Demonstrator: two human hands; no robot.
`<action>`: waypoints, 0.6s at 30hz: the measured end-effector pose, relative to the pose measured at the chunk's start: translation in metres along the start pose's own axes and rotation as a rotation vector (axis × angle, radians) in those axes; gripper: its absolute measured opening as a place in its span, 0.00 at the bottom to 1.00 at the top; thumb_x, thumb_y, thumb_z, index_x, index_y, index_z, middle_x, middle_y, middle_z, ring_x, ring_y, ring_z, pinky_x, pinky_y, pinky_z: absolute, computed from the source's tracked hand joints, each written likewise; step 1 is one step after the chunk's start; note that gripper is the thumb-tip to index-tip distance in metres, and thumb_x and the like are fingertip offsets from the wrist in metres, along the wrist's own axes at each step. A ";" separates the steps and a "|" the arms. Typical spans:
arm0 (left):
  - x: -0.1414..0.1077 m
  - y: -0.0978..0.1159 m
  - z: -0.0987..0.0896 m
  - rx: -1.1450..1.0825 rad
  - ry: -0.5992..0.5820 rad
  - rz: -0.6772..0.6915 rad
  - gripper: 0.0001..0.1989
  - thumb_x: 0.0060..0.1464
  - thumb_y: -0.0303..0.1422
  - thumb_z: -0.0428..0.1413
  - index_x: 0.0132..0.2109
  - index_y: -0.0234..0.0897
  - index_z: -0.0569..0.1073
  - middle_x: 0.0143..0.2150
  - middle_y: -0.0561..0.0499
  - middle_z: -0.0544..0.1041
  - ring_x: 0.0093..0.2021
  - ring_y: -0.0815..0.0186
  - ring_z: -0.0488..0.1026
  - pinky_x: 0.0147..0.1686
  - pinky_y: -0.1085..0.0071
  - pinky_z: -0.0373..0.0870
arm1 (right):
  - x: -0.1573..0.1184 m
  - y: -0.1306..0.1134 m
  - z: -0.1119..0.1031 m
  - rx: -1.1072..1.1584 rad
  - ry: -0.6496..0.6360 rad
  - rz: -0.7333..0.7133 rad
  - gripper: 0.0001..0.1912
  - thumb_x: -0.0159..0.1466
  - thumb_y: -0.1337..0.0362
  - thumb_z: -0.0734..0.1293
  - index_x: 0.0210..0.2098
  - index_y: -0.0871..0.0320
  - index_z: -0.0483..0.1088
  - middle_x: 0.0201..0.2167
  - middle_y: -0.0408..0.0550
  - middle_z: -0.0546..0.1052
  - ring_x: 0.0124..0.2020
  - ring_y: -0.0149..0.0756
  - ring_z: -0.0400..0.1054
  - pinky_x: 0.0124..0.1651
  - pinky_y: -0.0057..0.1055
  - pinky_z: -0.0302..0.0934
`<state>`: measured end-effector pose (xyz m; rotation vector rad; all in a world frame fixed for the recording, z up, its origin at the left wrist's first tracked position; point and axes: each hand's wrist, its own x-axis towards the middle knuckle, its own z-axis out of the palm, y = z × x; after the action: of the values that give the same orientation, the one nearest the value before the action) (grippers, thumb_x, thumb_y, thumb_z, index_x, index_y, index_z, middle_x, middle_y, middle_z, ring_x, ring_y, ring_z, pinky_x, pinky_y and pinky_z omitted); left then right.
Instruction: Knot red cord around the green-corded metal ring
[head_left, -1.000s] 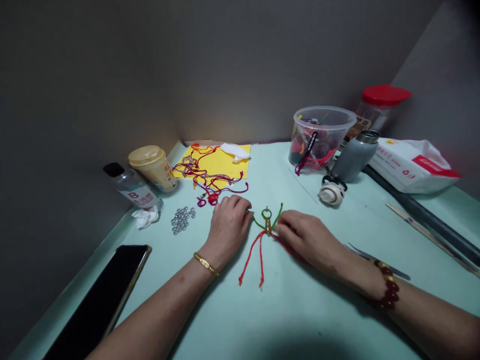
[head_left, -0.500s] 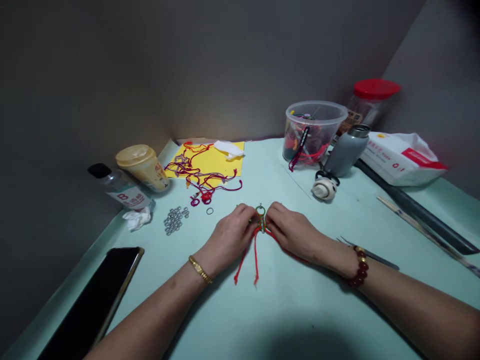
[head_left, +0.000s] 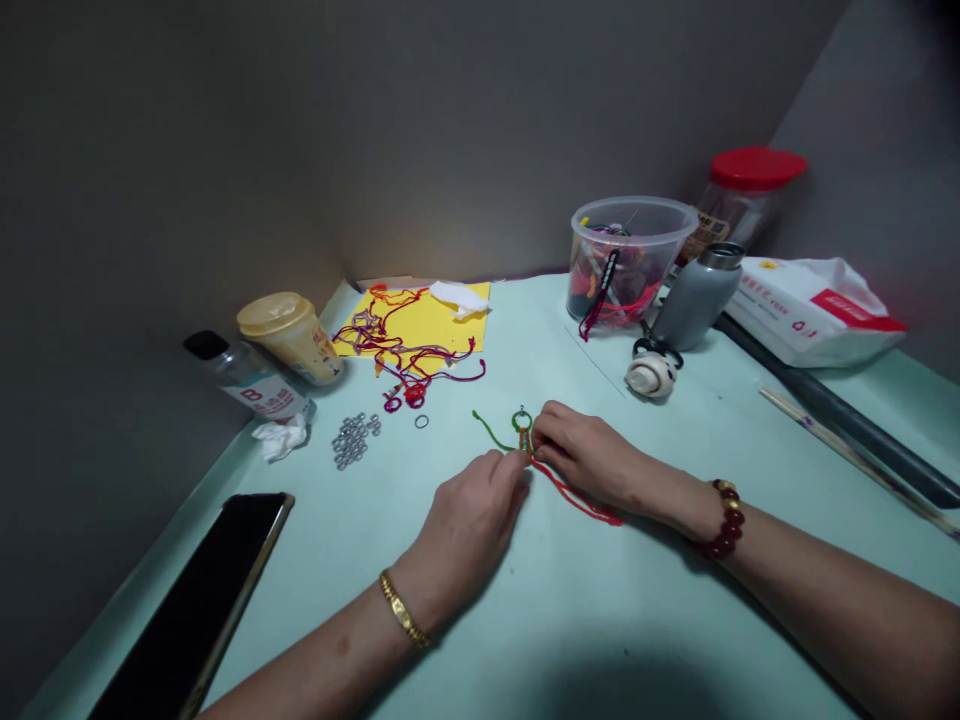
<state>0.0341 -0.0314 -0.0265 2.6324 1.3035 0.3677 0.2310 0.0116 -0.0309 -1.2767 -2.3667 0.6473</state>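
The knotwork (head_left: 524,441) lies on the pale green table (head_left: 570,610), between the fingertips of the two hands. A green ring (head_left: 514,424) tops it. A green cord (head_left: 491,433) runs out to its upper left, and red cords (head_left: 576,497) trail from its lower end to the lower right, passing below the right hand.

The left hand (head_left: 474,515) has thumb and fingertips pressed together, pinching the lower end of the knotwork; which strand sits in the pinch is hidden. A gold bracelet (head_left: 403,610) circles that wrist. The right hand (head_left: 589,450) has its fingers bent together at the right edge of the knotwork; whether they pinch a cord I cannot tell. A bracelet of dark red beads (head_left: 729,525) circles that wrist.

Left of the knotwork lies a loose thin ring (head_left: 416,423), with a cluster of beads (head_left: 351,440) farther out and a tissue (head_left: 281,437) beyond them. Behind the knotwork to its left, tangled cords (head_left: 414,393) spread over and off a yellow sheet (head_left: 431,325). Behind it to its right stand a clear tub (head_left: 667,272) and a grey flask (head_left: 694,302).
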 end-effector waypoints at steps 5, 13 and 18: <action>0.005 0.006 -0.001 0.208 -0.102 0.128 0.14 0.62 0.26 0.46 0.53 0.42 0.66 0.37 0.51 0.69 0.31 0.65 0.65 0.29 0.70 0.60 | 0.003 -0.002 -0.003 0.015 -0.049 0.003 0.07 0.66 0.73 0.58 0.33 0.59 0.64 0.36 0.46 0.67 0.33 0.30 0.62 0.38 0.27 0.55; 0.006 0.004 0.003 0.140 -0.093 0.098 0.08 0.65 0.28 0.46 0.41 0.38 0.69 0.37 0.51 0.70 0.35 0.65 0.66 0.33 0.70 0.62 | 0.009 0.004 0.000 -0.115 -0.053 -0.021 0.06 0.68 0.68 0.57 0.36 0.58 0.64 0.35 0.46 0.68 0.30 0.30 0.60 0.34 0.28 0.51; 0.004 0.003 0.008 0.154 -0.053 0.102 0.08 0.64 0.25 0.46 0.38 0.37 0.68 0.35 0.51 0.69 0.32 0.65 0.64 0.31 0.69 0.62 | 0.007 0.002 0.006 -0.237 -0.021 0.015 0.06 0.67 0.70 0.57 0.38 0.59 0.65 0.36 0.46 0.69 0.28 0.31 0.61 0.31 0.29 0.48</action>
<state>0.0410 -0.0301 -0.0325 2.8227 1.2308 0.2184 0.2250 0.0173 -0.0365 -1.3901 -2.5126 0.3935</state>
